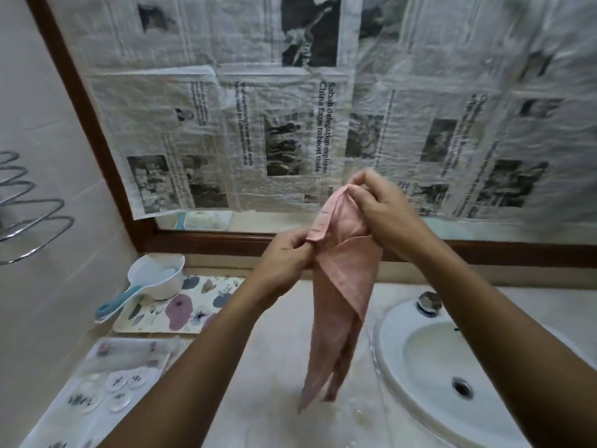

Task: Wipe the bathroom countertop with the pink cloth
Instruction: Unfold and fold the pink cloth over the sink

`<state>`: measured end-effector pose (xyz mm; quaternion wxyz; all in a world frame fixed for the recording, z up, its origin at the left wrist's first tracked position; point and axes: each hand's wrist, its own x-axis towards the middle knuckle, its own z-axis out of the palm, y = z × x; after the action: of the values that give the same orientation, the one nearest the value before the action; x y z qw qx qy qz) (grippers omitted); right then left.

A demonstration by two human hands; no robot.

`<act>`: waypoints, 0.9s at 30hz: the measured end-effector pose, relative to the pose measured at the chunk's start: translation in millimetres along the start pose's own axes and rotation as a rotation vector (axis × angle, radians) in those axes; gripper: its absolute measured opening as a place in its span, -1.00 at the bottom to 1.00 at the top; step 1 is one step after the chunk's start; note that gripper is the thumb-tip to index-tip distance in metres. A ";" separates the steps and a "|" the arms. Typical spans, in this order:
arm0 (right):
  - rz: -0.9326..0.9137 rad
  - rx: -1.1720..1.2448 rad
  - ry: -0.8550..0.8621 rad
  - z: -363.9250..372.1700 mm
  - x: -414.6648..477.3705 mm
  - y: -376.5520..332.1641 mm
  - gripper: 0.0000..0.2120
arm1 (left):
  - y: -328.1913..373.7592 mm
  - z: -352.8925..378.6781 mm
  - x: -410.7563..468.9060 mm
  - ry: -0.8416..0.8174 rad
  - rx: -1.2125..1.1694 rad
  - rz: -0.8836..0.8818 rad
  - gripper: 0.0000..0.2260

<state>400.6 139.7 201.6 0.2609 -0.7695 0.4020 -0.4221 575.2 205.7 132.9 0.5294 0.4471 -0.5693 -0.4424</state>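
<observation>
In the middle of the frame the pink cloth (342,302) hangs above the table (274,367), its top edge pinched by the curled fingers of the left hand (284,255) and right hand (386,215); it seems to be being folded or readied, and next needs pressing flat onto the table.

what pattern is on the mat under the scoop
Floral: purple and grey flowers on cream mat, in the head view.

so the sink (397,321) sits in the countertop (274,334) on the right, the mat (155,315) with a water scoop (158,279) on it is back left, a tray (97,376) in front of that, newspaper (290,124) over the mirror (268,225) behind, and the cloth (339,302) hangs between mat and sink
</observation>
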 end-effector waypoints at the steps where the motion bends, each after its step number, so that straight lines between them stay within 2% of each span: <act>1: 0.001 0.007 -0.013 -20.5 -6.4 1.5 -0.81 | 7.9 11.1 4.6 0.006 -0.029 -0.001 -0.82; 4: 0.020 -0.023 -0.147 -74.6 -29.3 9.4 -0.70 | 30.8 44.7 18.5 0.051 -0.091 -0.025 -0.80; 6: 0.029 -0.211 -0.264 -107.7 -43.0 21.1 -0.54 | 41.8 75.9 24.1 0.051 -0.065 -0.040 -0.78; 7: 0.020 -0.337 -0.335 -123.7 -49.4 27.5 -0.53 | 46.0 92.4 25.3 0.069 -0.061 -0.036 -0.78; 8: 0.006 -0.426 -0.414 -139.4 -52.7 38.4 -0.60 | 49.2 107.7 26.7 0.106 -0.069 -0.018 -0.78; 10: -0.010 -0.563 -0.524 -170.4 -61.0 58.4 -0.91 | 52.6 130.4 27.8 0.202 -0.078 0.033 -0.77; 11: 0.000 -0.581 -0.567 -185.8 -65.7 68.0 -0.86 | 53.4 139.1 28.0 0.239 -0.056 0.052 -0.76; 12: 0.022 -0.572 -0.580 -197.8 -68.4 79.8 -0.70 | 52.4 144.8 28.1 0.268 -0.005 0.051 -0.75; 13: 0.052 -0.566 -0.580 -208.2 -72.3 88.9 -0.66 | 51.4 151.0 27.5 0.271 0.049 0.037 -0.74; 14: 0.068 -0.561 -0.574 -216.0 -74.1 100.0 -0.70 | 50.1 156.4 24.8 0.268 0.125 0.001 -0.75; 15: 0.072 -0.539 -0.578 -221.6 -75.6 109.0 -0.78 | 49.2 162.8 21.5 0.243 0.194 -0.037 -0.79; 17: 0.140 -0.329 -0.591 -232.2 -76.3 128.7 -0.86 | 47.5 169.9 15.8 0.144 0.284 -0.121 -0.95; 19: 0.201 -0.105 -0.551 -242.6 -75.6 146.2 -0.76 | 46.1 167.6 10.7 -0.003 0.287 -0.210 -0.64; 20: 0.209 -0.055 -0.535 -247.4 -75.5 152.6 -0.74 | 46.9 166.1 7.2 -0.059 0.326 -0.245 -0.58; 21: 0.218 -0.019 -0.530 -251.2 -75.7 158.8 -0.74 | 47.5 165.8 3.2 -0.101 0.433 -0.261 -0.56; 24: 0.250 0.135 -0.495 -256.7 -78.0 171.8 -0.81 | 39.5 169.8 1.6 -0.148 1.009 -0.364 -0.55; 26: 0.282 0.245 -0.485 -258.7 -80.1 171.7 -0.85 | 36.8 177.9 4.8 -0.133 1.223 -0.462 -0.70; 27: 0.303 0.306 -0.484 -259.6 -79.9 171.1 -0.85 | 35.1 180.4 6.5 -0.117 1.242 -0.487 -0.80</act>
<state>83.7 98.0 171.4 0.5213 -0.7308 0.3703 -0.2387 393.4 212.1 159.8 0.0271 0.7599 -0.6287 -0.1629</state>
